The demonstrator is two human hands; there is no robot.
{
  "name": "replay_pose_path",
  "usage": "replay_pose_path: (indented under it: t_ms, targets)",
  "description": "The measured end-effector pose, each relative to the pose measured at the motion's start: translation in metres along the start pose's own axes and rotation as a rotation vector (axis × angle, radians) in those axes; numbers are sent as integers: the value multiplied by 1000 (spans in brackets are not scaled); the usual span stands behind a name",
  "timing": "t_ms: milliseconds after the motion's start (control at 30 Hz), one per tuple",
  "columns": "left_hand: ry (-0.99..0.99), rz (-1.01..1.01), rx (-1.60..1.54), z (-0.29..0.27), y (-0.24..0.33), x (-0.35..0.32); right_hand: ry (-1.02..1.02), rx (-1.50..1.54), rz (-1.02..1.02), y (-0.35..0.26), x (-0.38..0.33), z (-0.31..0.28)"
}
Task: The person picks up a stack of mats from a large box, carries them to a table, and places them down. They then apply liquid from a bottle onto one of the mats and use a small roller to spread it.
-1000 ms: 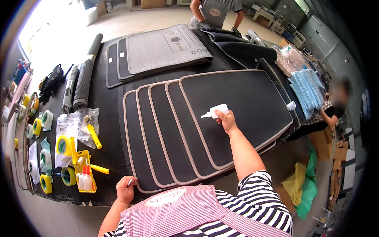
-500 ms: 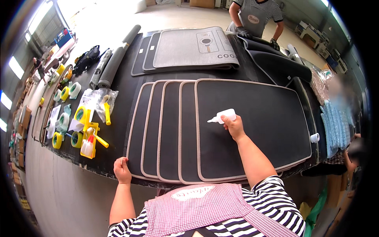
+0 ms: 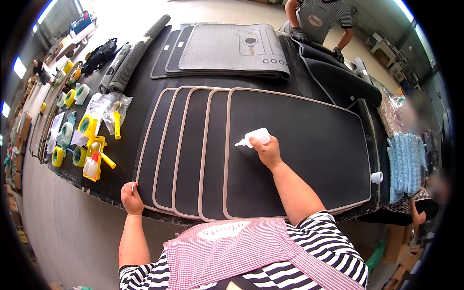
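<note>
Head view: right hand (image 3: 267,152) holds white bottle (image 3: 256,136)

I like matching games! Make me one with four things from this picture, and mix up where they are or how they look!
Things:
1. White squeeze bottle
2. Pale-edged dark mats
3. Folded mat
4. Light blue bundle

Places and looks:
A. By the right end of the table
B. Grey, with a printed circle
C. In the person's right hand
D. Overlapping each other, right in front of the person

Right pairs: 1-C, 2-D, 3-B, 4-A
</note>
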State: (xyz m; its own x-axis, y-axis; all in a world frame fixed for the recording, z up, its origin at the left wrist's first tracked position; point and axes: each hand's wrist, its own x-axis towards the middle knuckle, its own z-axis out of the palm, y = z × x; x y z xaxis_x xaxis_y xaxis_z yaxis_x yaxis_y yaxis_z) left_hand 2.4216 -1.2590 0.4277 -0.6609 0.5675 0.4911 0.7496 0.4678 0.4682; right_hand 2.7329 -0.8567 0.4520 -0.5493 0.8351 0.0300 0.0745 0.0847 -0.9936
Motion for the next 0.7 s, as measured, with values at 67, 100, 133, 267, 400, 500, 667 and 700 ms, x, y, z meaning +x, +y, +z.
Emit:
replay_pose_path:
  t_ms: [67, 100, 133, 267, 400, 500, 667, 700]
  targets:
    - [4, 2, 6, 1, 0, 1, 19, -11, -11, 0, 3, 1]
    - [2, -2, 5, 0, 0, 1, 28, -19, -18, 0, 4, 1]
    - [0, -5, 4, -1, 1, 1, 38, -25, -27, 1, 5, 2]
    - [-18, -23, -12, 0, 0, 2, 65, -24, -54, 6, 8, 1]
    - [-17, 9, 5, 0, -5, 0, 85, -22, -52, 7, 12, 2]
    - [-12, -6, -12, 2, -6, 1, 101, -21, -64, 6, 14, 1]
    - [-10, -17, -29, 2, -4, 1, 90, -59, -33, 3, 16, 0]
    - [-12, -13, -22, 1, -4, 1, 94, -65, -29, 3, 16, 1]
